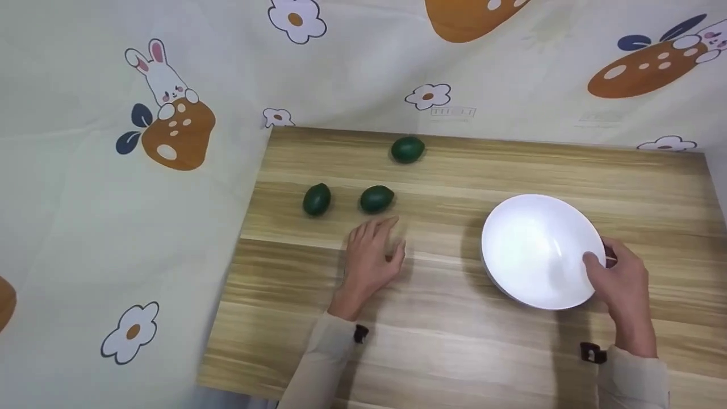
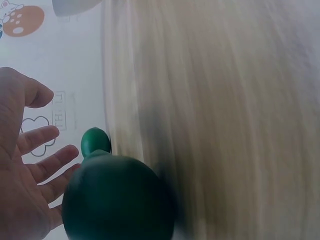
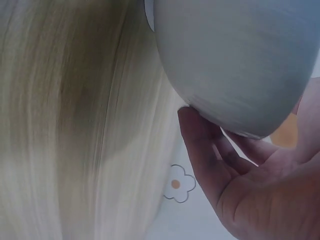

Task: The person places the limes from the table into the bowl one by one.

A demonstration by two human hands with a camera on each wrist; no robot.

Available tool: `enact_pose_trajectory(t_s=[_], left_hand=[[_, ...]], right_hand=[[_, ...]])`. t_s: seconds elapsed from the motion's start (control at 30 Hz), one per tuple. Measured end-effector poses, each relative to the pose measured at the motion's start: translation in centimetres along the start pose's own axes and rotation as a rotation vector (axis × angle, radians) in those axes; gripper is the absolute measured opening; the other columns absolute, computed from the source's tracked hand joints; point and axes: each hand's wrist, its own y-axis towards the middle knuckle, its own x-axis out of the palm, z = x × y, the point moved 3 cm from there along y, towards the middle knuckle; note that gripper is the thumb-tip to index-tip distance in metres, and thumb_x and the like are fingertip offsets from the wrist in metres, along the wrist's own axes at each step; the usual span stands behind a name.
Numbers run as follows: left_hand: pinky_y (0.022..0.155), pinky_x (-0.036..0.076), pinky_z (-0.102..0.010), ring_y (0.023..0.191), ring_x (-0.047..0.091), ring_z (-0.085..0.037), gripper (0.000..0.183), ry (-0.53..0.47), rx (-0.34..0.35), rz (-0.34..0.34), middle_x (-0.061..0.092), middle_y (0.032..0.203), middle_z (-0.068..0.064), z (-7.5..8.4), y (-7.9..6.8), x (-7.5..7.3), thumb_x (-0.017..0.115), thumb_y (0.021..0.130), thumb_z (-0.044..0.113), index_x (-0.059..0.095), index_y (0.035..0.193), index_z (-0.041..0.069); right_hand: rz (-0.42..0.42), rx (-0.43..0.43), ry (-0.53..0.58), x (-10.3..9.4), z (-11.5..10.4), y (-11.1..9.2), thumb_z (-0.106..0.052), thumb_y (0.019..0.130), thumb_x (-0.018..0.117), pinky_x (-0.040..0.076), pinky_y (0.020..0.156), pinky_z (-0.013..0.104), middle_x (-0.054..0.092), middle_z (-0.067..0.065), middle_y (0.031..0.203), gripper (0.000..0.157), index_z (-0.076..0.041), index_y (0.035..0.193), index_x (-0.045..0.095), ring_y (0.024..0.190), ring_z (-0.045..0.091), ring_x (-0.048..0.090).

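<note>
Three dark green limes lie on the wooden table: one at the left (image 1: 317, 200), one in the middle (image 1: 377, 199), one farther back (image 1: 408, 150). My left hand (image 1: 372, 255) is just in front of the middle lime, fingers loosely spread and thumb apart, holding nothing. In the left wrist view a lime (image 2: 120, 200) looms large beside the fingers, with another lime (image 2: 95, 141) beyond it. At the right, my right hand (image 1: 622, 278) grips a white bowl (image 1: 537, 250) by its right rim, thumb inside and fingers under the outer wall. The bowl holds nothing and tilts slightly.
The wood-grain table (image 1: 437, 341) ends at the back and left against a pale cloth (image 1: 187, 244) printed with rabbits, strawberries and flowers. A small dark strap piece (image 1: 593, 353) sits at the right wrist, and a similar one (image 1: 360, 334) at the left.
</note>
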Motion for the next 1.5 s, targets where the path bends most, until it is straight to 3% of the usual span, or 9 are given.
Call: enact_pose_trajectory(t_s=[0.07, 0.2, 0.3, 0.7, 1.17, 1.5], left_hand=[[0.115, 0.045, -0.05, 0.131, 0.062, -0.029, 0.048, 0.004, -0.01, -0.002, 0.069, 0.136, -0.007, -0.3, -0.2, -0.1, 0.069, 0.098, 0.033, 0.065, 0.143, 0.016], [0.115, 0.045, -0.051, 0.132, 0.062, -0.03, 0.049, 0.009, -0.032, -0.012, 0.068, 0.138, -0.008, -1.0, -0.6, -0.3, 0.068, 0.098, 0.035, 0.065, 0.143, 0.016], [0.115, 0.045, -0.052, 0.133, 0.061, -0.031, 0.049, 0.006, -0.041, -0.016, 0.068, 0.139, -0.009, -1.5, -0.8, -0.4, 0.068, 0.098, 0.035, 0.064, 0.143, 0.015], [0.113, 0.048, -0.05, 0.132, 0.062, -0.03, 0.051, 0.083, -0.058, -0.038, 0.067, 0.138, -0.006, -2.6, -1.9, -1.1, 0.067, 0.099, 0.04, 0.063, 0.144, 0.018], [0.107, 0.053, -0.05, 0.134, 0.06, -0.031, 0.054, 0.068, -0.109, -0.055, 0.063, 0.141, -0.01, -3.9, -3.6, -1.3, 0.072, 0.097, 0.038, 0.061, 0.146, 0.017], [0.102, 0.056, -0.049, 0.128, 0.062, -0.032, 0.063, 0.041, -0.17, -0.091, 0.061, 0.14, -0.011, -3.6, -4.4, -1.9, 0.074, 0.094, 0.045, 0.058, 0.149, 0.019]], right_hand=[[-0.032, 0.015, 0.016, -0.1, 0.3, 0.0, -0.026, 0.101, 0.059, 0.055, 0.066, 0.013, 0.067, -0.001, 0.111, 0.055, 0.004, 0.147, 0.057, 0.082, -0.013, 0.055], [-0.096, 0.054, 0.031, -0.2, 0.7, 0.0, -0.026, 0.103, 0.056, 0.053, 0.069, 0.01, 0.06, 0.027, 0.14, 0.062, 0.008, 0.154, 0.046, 0.089, -0.011, 0.051], [-0.123, 0.082, 0.042, -0.4, 1.2, 0.1, -0.025, 0.104, 0.054, 0.052, 0.071, 0.008, 0.051, 0.033, 0.152, 0.064, 0.009, 0.156, 0.042, 0.091, -0.012, 0.048], [-0.156, 0.075, 0.081, -0.6, 1.3, 0.1, -0.024, 0.105, 0.053, 0.056, 0.07, 0.013, 0.046, 0.035, 0.154, 0.064, 0.01, 0.158, 0.038, 0.088, -0.019, 0.05], [-0.162, 0.073, 0.095, -0.4, 1.2, 0.1, -0.024, 0.105, 0.053, 0.056, 0.07, 0.015, 0.047, 0.035, 0.154, 0.064, 0.008, 0.158, 0.039, 0.088, -0.018, 0.05], [-0.159, 0.076, 0.105, -0.5, 1.3, -0.1, -0.024, 0.105, 0.052, 0.057, 0.07, 0.016, 0.047, 0.034, 0.153, 0.063, 0.01, 0.157, 0.039, 0.086, -0.02, 0.051]])
